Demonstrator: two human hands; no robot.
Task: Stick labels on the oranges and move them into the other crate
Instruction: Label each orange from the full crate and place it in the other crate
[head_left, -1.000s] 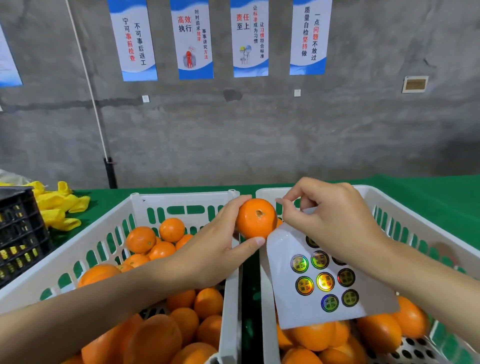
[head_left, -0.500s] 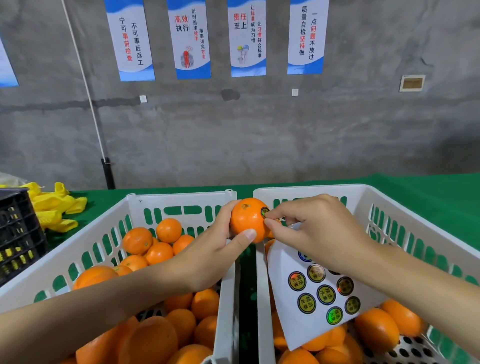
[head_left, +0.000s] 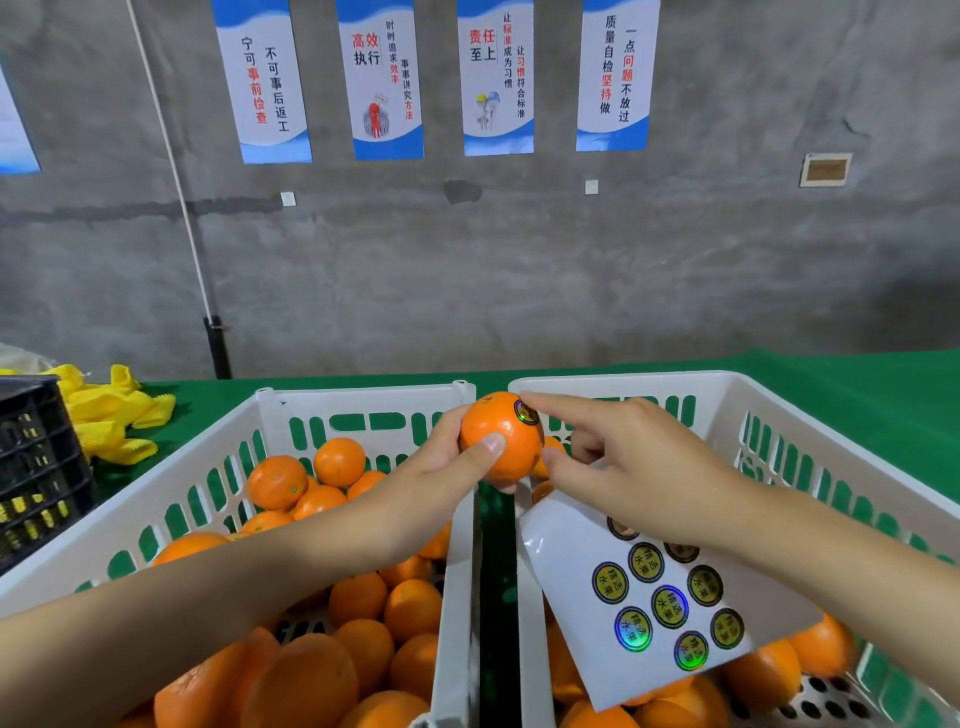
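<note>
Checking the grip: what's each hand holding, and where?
Left hand grips the orange by its left side, thumb on front. Right hand holds the label sheet by its top edge, forefinger on the orange's label.

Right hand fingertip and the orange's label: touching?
Touching. Head view: the right hand, holding the label sheet, presses its index fingertip on the label; no gap; the left hand grips the orange.

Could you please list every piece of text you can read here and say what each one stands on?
"宁可事前检查 不可事后返工": first poster.
"高效执行", "时时追求效率 事事讲究方法": second poster.
"责任至上", "让标准成为习惯 让习惯符合标准": third poster.
"一点问题不放过 质量自检坚持做": fourth poster.
"精选水果": labels on the label sheet.
Too small or blurred: stuck label on the orange, wall plaque, cut-off poster.
</note>
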